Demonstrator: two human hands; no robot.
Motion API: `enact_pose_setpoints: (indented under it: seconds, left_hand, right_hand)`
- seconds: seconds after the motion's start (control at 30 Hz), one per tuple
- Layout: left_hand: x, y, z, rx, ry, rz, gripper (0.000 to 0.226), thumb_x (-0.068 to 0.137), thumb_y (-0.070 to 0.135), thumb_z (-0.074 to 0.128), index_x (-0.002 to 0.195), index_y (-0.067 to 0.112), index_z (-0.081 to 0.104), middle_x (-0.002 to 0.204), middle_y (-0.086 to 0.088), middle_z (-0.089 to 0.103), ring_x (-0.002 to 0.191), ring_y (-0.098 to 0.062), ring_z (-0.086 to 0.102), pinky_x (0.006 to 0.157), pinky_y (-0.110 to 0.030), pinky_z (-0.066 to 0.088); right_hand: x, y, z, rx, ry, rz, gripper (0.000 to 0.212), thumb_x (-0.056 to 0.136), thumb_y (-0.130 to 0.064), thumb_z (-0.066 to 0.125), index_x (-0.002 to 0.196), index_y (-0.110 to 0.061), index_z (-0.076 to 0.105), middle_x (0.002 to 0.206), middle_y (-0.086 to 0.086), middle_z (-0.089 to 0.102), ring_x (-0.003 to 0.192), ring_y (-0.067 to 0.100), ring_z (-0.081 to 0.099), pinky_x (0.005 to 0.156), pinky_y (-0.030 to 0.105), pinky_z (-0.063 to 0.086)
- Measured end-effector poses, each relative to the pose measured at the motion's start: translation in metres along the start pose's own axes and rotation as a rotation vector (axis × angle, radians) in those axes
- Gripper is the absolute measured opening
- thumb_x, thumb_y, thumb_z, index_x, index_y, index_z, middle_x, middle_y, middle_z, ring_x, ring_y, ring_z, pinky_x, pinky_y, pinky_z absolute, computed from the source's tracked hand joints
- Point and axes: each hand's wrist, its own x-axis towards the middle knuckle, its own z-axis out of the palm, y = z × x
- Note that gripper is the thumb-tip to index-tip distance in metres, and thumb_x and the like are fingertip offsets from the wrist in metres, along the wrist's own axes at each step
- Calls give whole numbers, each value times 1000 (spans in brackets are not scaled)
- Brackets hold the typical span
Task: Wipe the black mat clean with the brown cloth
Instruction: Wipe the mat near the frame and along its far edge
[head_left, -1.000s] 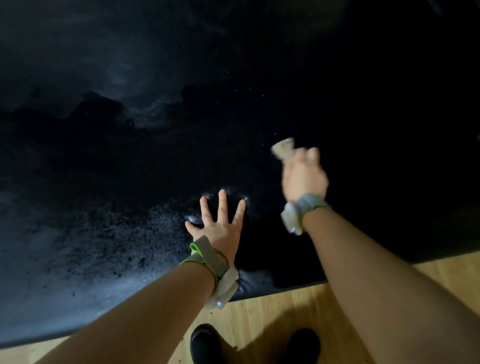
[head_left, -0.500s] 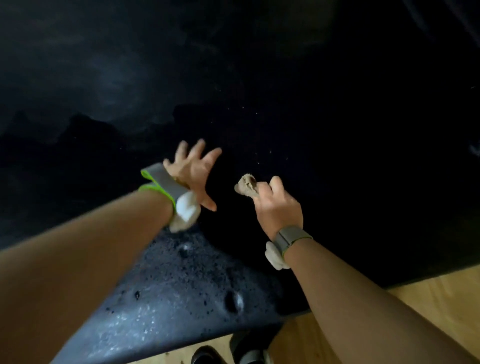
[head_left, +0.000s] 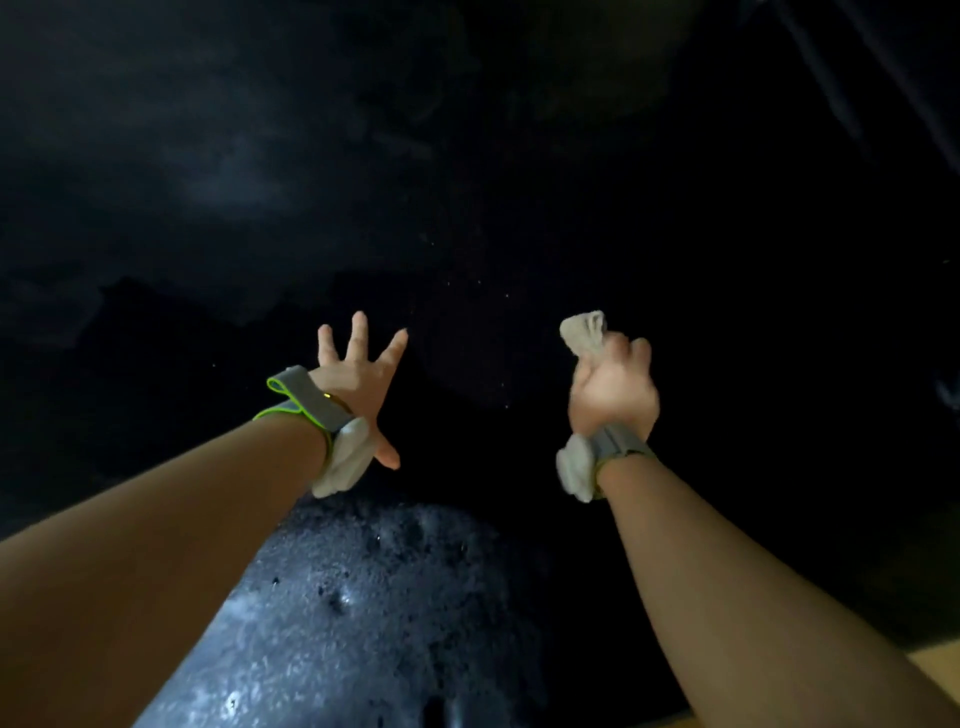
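Note:
The black mat (head_left: 467, 182) fills nearly the whole view, dark with a few pale specks and a shiny grey patch near the bottom middle. My left hand (head_left: 358, 379) is spread flat with straight fingers over the mat, left of centre. To its right, my right hand (head_left: 613, 387) grips the bunched brown cloth (head_left: 584, 330), whose crumpled end sticks out above the fist. The cloth sits just over the mat; I cannot tell whether it touches.
A strip of light wooden floor (head_left: 930, 670) shows at the bottom right corner beyond the mat's edge. Both wrists carry grey bands. The speckled glossy area (head_left: 363, 613) lies between my forearms.
Both hands have moved farther out over the mat and spread apart. The right hand with the cloth went up and right; the left hand's fingers fanned out. The view shifted forward.

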Motion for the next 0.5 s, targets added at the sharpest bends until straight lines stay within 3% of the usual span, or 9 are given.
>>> enact_pose_setpoints:
  seconds: [0.1, 0.17, 0.2, 0.27, 0.33, 0.43, 0.5]
  left_hand:
    - [2, 2, 1, 37, -2, -5, 150, 45, 53, 87, 142, 37, -25, 150, -11, -34, 139, -47, -14, 102, -68, 26]
    - [1, 3, 3, 55, -8, 4, 149, 46, 55, 86, 143, 35, -26, 150, -13, -32, 139, -48, -12, 103, -69, 24]
    - [1, 2, 2, 55, -13, 12, 148, 48, 56, 86, 143, 34, -26, 150, -13, -33, 139, -49, -13, 104, -69, 23]
    - [1, 0, 5, 48, -18, 23, 146, 51, 56, 85, 142, 34, -27, 150, -14, -34, 138, -48, -14, 104, -68, 23]
    - [2, 0, 6, 53, -17, 19, 146, 52, 57, 83, 142, 33, -29, 149, -14, -35, 138, -48, -15, 105, -67, 23]
    - [6, 3, 6, 52, -26, 17, 146, 53, 56, 83, 141, 31, -31, 148, -16, -36, 137, -50, -16, 105, -67, 22]
    - [7, 3, 5, 43, -30, 15, 147, 52, 55, 84, 140, 31, -32, 147, -16, -37, 137, -50, -17, 105, -67, 22]
  right_hand:
    - [-31, -43, -3, 158, -136, -293, 27, 99, -30, 41, 118, -13, 51, 121, 10, 47, 91, 33, 59, 67, 35, 42]
    - [-52, -62, -8, 176, -254, -580, 27, 100, -30, 39, 120, -16, 51, 114, 8, 47, 90, 33, 58, 64, 36, 40]
    - [-48, -63, -5, 185, -288, -637, 26, 100, -31, 38, 118, -18, 51, 111, 8, 46, 89, 33, 57, 63, 36, 38]
    - [-17, -50, -4, 228, -243, -483, 22, 100, -32, 37, 103, -18, 53, 102, 6, 46, 85, 33, 57, 62, 36, 37]
    - [26, -31, -1, 175, -44, -181, 21, 97, -29, 41, 102, -14, 55, 104, 6, 49, 78, 32, 60, 56, 32, 36]
    - [64, -18, -8, 55, -70, 105, 27, 100, -29, 41, 117, -10, 46, 123, 11, 44, 84, 32, 60, 57, 32, 36]
    - [58, -41, -14, 125, -114, 145, 27, 100, -29, 42, 116, -9, 48, 123, 12, 45, 89, 31, 61, 60, 34, 40]
